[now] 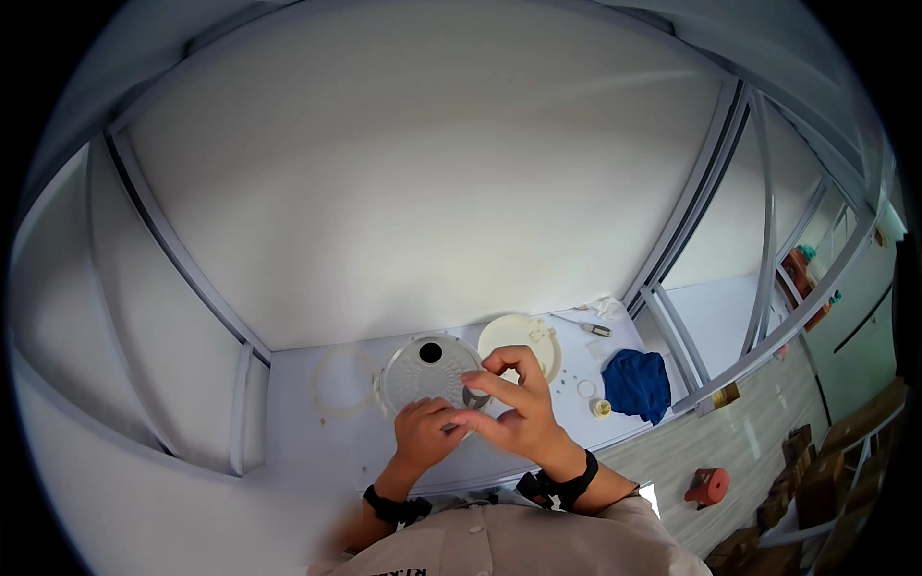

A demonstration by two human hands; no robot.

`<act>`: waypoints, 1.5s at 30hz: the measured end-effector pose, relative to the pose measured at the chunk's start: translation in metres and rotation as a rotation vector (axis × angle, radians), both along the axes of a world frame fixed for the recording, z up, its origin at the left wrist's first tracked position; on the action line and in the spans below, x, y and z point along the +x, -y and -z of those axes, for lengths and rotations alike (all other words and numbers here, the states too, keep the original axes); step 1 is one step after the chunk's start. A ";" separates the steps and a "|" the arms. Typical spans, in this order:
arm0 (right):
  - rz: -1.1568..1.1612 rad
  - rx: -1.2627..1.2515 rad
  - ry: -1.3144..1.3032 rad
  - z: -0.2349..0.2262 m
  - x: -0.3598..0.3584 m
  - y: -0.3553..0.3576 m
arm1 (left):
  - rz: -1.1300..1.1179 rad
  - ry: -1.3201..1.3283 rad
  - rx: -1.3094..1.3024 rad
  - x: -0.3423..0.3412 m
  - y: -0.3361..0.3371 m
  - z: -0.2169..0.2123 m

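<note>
A round grey metal lid (pixel 427 372) with a dark hole near its far edge lies on the white table (pixel 538 437). My left hand (pixel 424 432) grips its near rim from below. My right hand (pixel 514 408) is at the lid's right edge, fingers pinched on a small dark part (pixel 474 395) sitting against the lid. Both wrists wear black bands.
A pale rubber ring (pixel 343 381) lies left of the lid. A cream round disc (pixel 523 341) sits behind my right hand. A blue cloth (pixel 638 383), a small white ring (pixel 586 388) and a small cap (pixel 601 408) lie right. The table edge runs near my body.
</note>
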State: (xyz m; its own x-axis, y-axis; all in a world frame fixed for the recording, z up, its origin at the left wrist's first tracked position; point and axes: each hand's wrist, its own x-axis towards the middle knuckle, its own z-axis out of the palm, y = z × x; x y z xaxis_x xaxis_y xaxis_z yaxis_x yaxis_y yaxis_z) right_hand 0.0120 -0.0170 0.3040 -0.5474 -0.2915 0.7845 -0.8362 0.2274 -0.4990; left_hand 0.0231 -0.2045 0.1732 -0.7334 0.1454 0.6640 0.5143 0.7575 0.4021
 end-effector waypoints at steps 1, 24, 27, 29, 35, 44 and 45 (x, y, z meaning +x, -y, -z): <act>0.026 0.008 0.035 0.005 0.000 -0.001 | 0.002 0.008 0.011 -0.001 0.000 0.000; -0.264 -0.050 0.162 0.007 -0.007 -0.002 | 0.041 -0.003 0.044 -0.001 0.001 0.003; -0.327 -0.121 0.228 0.004 -0.004 0.001 | 0.043 -0.006 0.034 -0.001 0.002 0.001; -0.275 -0.127 0.159 -0.002 -0.003 0.005 | 0.040 0.001 0.031 0.000 0.004 -0.001; -0.053 -0.087 0.081 0.020 -0.008 -0.005 | 0.056 -0.003 0.048 -0.002 0.003 0.001; -0.043 -0.133 0.033 -0.002 -0.009 0.000 | 0.063 0.006 0.053 -0.001 0.004 -0.003; -0.039 -0.118 -0.005 -0.003 -0.008 0.000 | 0.058 0.006 0.041 0.000 0.004 -0.004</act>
State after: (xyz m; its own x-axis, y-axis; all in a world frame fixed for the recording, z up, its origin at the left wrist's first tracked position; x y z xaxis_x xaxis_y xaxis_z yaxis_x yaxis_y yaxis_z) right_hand 0.0037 -0.0168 0.3067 -0.5337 -0.2183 0.8170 -0.8456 0.1346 -0.5165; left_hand 0.0226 -0.2082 0.1776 -0.7286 0.1610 0.6657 0.5544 0.7094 0.4352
